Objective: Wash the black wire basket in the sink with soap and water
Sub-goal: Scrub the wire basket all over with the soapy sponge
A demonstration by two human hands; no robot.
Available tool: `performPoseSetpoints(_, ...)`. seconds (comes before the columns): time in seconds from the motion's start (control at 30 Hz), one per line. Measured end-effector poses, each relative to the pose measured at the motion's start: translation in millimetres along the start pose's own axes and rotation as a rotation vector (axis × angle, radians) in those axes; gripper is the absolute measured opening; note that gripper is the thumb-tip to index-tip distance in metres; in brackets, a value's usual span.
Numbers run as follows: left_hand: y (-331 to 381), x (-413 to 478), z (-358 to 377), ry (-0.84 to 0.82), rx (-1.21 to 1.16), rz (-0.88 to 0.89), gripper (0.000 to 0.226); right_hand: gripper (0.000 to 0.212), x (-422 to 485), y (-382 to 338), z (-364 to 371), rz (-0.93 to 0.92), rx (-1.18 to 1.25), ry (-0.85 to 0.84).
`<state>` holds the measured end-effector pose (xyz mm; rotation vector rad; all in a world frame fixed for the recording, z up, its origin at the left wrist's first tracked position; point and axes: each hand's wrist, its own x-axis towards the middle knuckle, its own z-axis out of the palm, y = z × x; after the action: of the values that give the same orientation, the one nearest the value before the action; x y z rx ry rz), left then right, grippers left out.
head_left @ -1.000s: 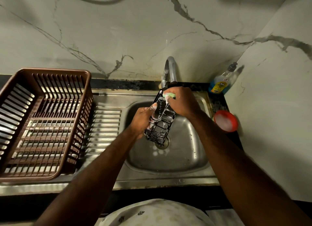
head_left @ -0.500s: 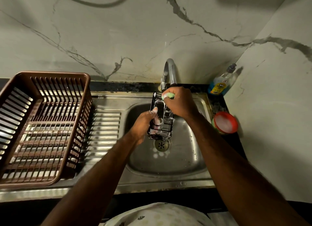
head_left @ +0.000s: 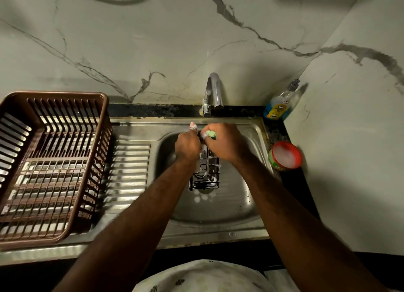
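The black wire basket (head_left: 205, 173) stood on end over the bowl of the stainless steel sink (head_left: 238, 204), its lower end just above the round drain (head_left: 205, 190) and its wires flecked with white foam. The left hand (head_left: 187, 146) gripped the basket's upper end, fingers curled round the wire and soapy at the tips. The right hand (head_left: 226, 144) was clenched round a green scouring sponge (head_left: 211, 134), which it pressed against that same upper end. The step in hand was judged to be soap scrubbing; rinsing was not yet done, and no water stream could be made out at the curved chrome tap (head_left: 213, 90). The next move probably called for turning the basket to reach unscrubbed wires, then opening the tap. Count: one basket, one sponge, two hands, one sink, one tap. To the right stood one clear bottle of blue dish liquid (head_left: 278, 106) and one open red-rimmed tub of white soap paste (head_left: 285, 155). To the left, on the ribbed drainboard, sat one brown plastic dish rack (head_left: 54, 94).
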<state>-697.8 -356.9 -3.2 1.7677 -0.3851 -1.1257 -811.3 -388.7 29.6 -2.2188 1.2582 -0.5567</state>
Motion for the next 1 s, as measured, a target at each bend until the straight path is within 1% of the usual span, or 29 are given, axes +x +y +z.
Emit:
performPoseSetpoints(0.07, -4, 1, 2, -0.037, 0.039, 0.016, 0.054, 0.02, 2, 1, -5, -0.013, -0.046, 0.09)
performPoseSetpoints(0.13, -5, -2, 1, -0.03, 0.079, 0.044, 0.047, 0.022, 7, -2, -7, -0.021, -0.025, 0.139)
performPoseSetpoints(0.17, -4, -5, 0, -0.028, 0.122, 0.06, 0.045, 0.021, 11, -3, -6, -0.014, 0.002, 0.125)
performPoseSetpoints(0.23, -3, -8, 0, -0.024, 0.181, 0.097, 0.045, 0.017, 14, -5, -2, -0.008, 0.017, 0.027)
performPoseSetpoints(0.27, -3, -8, 0, -0.025, 0.174, 0.097, 0.046, 0.013, 15, -3, 2, -0.01, 0.008, -0.025)
performPoseSetpoints(0.33, -2, -10, 1, -0.024, 0.138, 0.088, 0.045, 0.009, 16, 2, 6, -0.01, 0.007, -0.078)
performPoseSetpoints(0.47, 0, -4, -2, 0.003, 0.108, 0.082, 0.044, 0.014, 16, 3, -2, -0.022, -0.015, -0.094)
performPoseSetpoints(0.57, 2, -3, -4, -0.008, 0.034, 0.057, 0.042, 0.018, 15, 10, -15, 0.008, -0.025, -0.102)
performPoseSetpoints(0.67, 4, -3, -4, -0.016, -0.02, 0.062, 0.041, 0.019, 13, 12, -18, 0.004, -0.026, -0.075)
performPoseSetpoints(0.83, 2, -6, 2, -0.044, -0.003, 0.062, 0.041, 0.017, 13, -7, 1, -0.064, -0.018, -0.053)
performPoseSetpoints(1.0, 1, -8, -6, -0.05, -0.008, 0.088, 0.042, 0.021, 7, 8, -8, -0.054, 0.016, -0.074)
